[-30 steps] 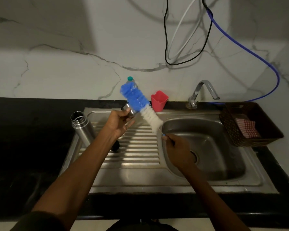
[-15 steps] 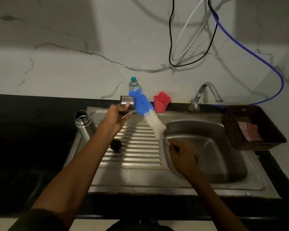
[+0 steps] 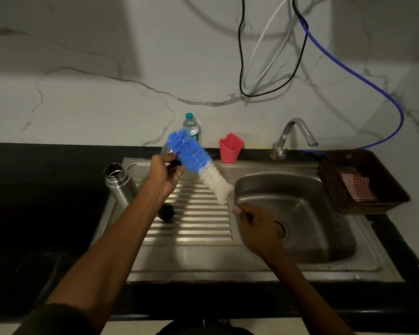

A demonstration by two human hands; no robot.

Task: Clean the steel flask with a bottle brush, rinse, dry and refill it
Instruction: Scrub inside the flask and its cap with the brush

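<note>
Your right hand [image 3: 259, 228] grips the brush [image 3: 198, 163] handle; your left hand [image 3: 166, 171] holds the steel cap [image 3: 168, 151] against its blue bristles, apparently to scrub it. The open flask [image 3: 120, 183] waits upright at the sink's [image 3: 252, 269] far left.

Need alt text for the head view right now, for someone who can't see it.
Over a steel sink's drainboard, the right hand holds a blue-and-white bottle brush by its handle while the left hand grips a small steel cup against the bristles. The open steel flask stands at left.
</note>
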